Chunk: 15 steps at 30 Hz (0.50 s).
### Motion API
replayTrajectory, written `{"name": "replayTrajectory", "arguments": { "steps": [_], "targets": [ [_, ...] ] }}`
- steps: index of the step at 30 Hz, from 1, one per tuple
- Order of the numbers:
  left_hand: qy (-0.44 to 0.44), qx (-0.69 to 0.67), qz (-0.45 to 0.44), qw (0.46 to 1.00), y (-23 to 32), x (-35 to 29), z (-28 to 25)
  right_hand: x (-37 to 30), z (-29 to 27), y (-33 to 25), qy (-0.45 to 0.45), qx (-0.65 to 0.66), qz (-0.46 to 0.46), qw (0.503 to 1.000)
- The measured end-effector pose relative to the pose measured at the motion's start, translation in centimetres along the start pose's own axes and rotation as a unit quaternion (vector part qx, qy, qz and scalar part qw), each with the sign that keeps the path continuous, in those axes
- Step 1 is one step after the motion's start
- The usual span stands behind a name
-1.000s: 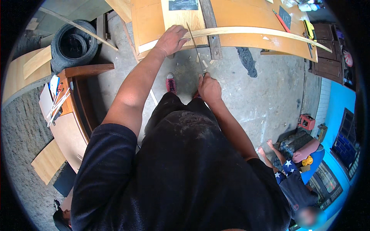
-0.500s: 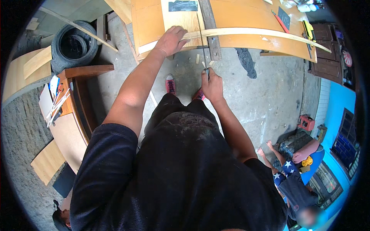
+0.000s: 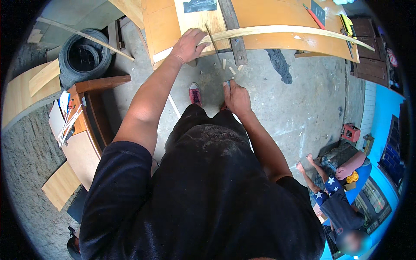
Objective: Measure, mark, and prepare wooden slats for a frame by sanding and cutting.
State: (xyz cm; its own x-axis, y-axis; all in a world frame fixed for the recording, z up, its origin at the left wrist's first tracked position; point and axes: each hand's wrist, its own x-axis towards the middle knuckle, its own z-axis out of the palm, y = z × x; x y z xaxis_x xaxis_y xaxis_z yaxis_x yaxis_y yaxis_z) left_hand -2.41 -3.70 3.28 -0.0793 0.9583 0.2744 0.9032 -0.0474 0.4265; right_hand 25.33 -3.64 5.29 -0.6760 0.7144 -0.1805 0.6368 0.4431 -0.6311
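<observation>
My left hand [image 3: 189,45] is closed on a long, thin wooden strip [image 3: 277,30] near its left end, pressing it over the front of the workbench [image 3: 268,43]. In my right hand [image 3: 237,97], lower and closer to my body, is the handle of a narrow-bladed handsaw [image 3: 214,44]. The blade slants up and left across the strip, just right of my left fingers. A pale board [image 3: 199,22] lies under the strip, and a dark wooden bar [image 3: 238,48] is beside it. Small wood offcuts [image 3: 232,70] lie on the floor beneath the bench edge.
Red and yellow-handled tools [image 3: 346,26] rest at the bench's right end. Stacked tyres [image 3: 85,56] and a wooden cabinet [image 3: 97,82] with white sticks stand at left. A dark rag [image 3: 279,65] lies on the floor. Another person [image 3: 338,208] sits at lower right.
The saw blade has shifted left along the strip, closer to my left hand, and tilts more to the left. My right hand has dropped slightly toward me. The view has shifted a little.
</observation>
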Motion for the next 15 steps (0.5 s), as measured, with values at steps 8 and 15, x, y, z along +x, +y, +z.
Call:
{"name": "replayTrajectory", "arguments": {
  "steps": [8,15],
  "targets": [
    [-0.014,0.002,-0.002,1.000,0.1,0.1,-0.3,0.0,-0.6,-0.2,-0.015,-0.046,0.027,0.998],
    [-0.022,0.006,-0.001,1.000,0.2,0.2,-0.3,0.9,-1.2,-1.4,-0.050,-0.077,0.047,0.995]
  ]
}}
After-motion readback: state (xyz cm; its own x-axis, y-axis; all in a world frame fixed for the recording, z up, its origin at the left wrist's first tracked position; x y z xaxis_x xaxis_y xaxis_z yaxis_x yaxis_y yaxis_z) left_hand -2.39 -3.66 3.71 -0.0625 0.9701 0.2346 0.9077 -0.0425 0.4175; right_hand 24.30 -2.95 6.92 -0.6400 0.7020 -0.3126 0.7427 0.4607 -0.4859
